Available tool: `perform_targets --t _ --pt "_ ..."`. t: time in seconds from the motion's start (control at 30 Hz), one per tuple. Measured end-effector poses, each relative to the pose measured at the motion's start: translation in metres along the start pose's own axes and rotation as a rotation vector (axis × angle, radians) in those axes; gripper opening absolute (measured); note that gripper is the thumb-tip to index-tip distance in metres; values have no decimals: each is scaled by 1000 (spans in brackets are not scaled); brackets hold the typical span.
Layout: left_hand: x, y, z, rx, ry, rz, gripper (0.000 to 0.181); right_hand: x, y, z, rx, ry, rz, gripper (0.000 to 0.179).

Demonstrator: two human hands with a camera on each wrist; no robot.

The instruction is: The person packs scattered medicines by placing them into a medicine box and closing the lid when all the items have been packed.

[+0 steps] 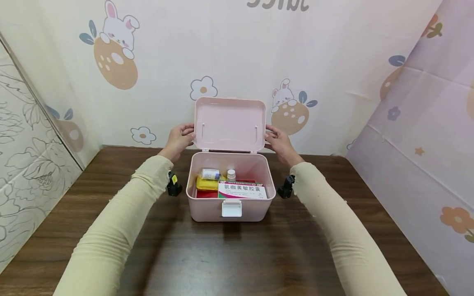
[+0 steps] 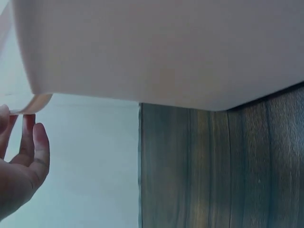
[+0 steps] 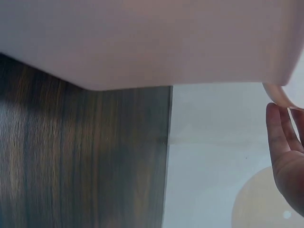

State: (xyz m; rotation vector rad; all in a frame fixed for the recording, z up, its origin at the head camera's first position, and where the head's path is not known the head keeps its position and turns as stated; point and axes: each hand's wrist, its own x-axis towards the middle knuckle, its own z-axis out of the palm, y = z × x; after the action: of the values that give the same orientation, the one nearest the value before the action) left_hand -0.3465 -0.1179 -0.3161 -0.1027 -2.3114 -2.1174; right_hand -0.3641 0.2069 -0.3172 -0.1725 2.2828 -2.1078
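A pink plastic medicine box (image 1: 227, 210) stands on the table with its lid (image 1: 230, 123) raised upright at the back. My left hand (image 1: 180, 139) pinches the lid's left edge, thumb in front and fingers behind. On the opposite edge, my right hand (image 1: 278, 142) grips the lid in the same way. Inside the box lie a white medicine carton (image 1: 240, 190) with Chinese print, a white bottle (image 1: 231, 175), a white roll-shaped item (image 1: 210, 174), a yellow pack (image 1: 205, 183) and something red (image 1: 206, 194). Both wrist views show the box's side wall (image 2: 142, 52) and the fingers at the lid's rim.
The dark wooden table (image 1: 207, 263) reaches back to a patterned cloth (image 1: 166, 61) hanging close behind the lid. A white latch (image 1: 231, 208) hangs on the box front. Patterned panels border the table at left and right.
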Motion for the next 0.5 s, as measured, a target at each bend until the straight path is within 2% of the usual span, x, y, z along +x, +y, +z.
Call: perform_targets --t 0.23,0.5 --pt "-4 0 -5 1 -11 82 43 -7 -6 -1 -47 11 -80 48" --pt "-7 3 -9 -34 -43 144 43 -15 -13 -1 -47 56 -107 46"
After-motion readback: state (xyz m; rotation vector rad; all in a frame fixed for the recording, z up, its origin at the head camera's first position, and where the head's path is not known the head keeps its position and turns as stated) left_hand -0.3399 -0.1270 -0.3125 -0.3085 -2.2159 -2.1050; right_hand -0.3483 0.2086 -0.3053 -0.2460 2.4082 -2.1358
